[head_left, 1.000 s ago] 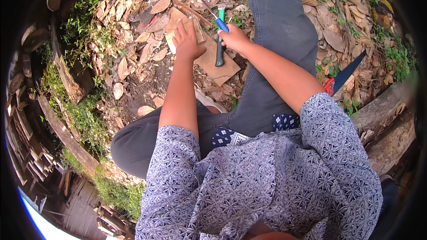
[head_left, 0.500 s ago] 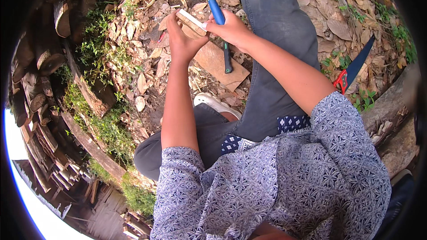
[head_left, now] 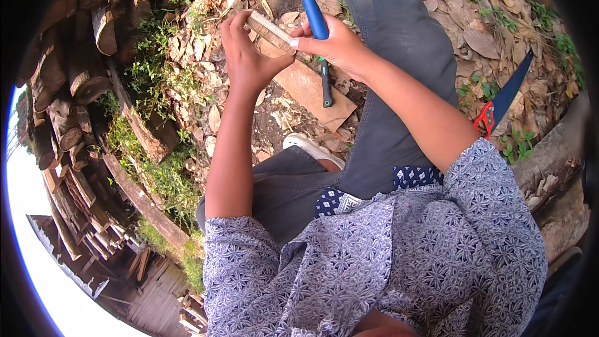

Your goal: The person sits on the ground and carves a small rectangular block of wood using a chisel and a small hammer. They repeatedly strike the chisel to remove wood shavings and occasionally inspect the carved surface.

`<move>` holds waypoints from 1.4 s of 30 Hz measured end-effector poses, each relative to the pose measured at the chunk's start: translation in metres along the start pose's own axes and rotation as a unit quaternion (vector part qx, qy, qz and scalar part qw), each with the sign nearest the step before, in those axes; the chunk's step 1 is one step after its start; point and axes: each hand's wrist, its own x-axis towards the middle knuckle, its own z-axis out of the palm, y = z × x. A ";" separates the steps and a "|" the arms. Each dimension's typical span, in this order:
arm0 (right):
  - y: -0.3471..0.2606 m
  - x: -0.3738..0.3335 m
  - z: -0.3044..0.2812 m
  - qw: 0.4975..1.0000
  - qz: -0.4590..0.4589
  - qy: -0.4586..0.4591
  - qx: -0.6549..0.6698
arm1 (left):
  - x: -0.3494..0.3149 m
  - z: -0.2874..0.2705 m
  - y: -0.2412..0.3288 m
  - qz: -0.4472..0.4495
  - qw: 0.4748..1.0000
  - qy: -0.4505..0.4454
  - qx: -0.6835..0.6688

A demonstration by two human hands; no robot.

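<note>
My left hand [head_left: 249,56] grips one end of a small, pale rectangular wood block [head_left: 269,27], fingers at its far end and thumb along the near side. In my right hand [head_left: 340,47] is a blue-handled chisel [head_left: 316,17], its metal shaft running up past the top edge, so the tip is out of view. My right thumb also presses on the block's right end. Below the hands, a flat brown board [head_left: 312,90] lies on the ground. A tool with a black and green handle [head_left: 326,84] rests on it, its upper end hidden behind my right hand.
To the right, a hand saw with a red grip [head_left: 485,118] and dark blade leans among dry leaves. Stacked logs [head_left: 87,84] fill the left side, with green plants beside them. My dark-trousered leg [head_left: 399,43] stretches out just right of the hands.
The block has turned slightly in my hands and shows a greyer face. My left forearm has swung a little left. The whole view has shifted slightly; both hands keep their holds.
</note>
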 end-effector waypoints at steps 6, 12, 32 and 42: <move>0.001 -0.013 -0.003 0.999 -0.011 -0.018 -0.034 | -0.013 0.013 0.022 -0.040 0.998 0.024 0.046; -0.006 -0.015 -0.018 0.999 0.002 -0.034 -0.018 | -0.015 0.023 0.027 -0.085 0.995 -0.025 0.053; 0.005 -0.008 -0.047 0.995 0.027 -0.070 -0.062 | 0.010 -0.155 0.152 0.172 0.978 -0.117 -0.010; 0.000 -0.017 -0.027 0.990 0.047 -0.129 0.018 | -0.008 -0.146 0.221 0.195 0.902 -0.382 -0.055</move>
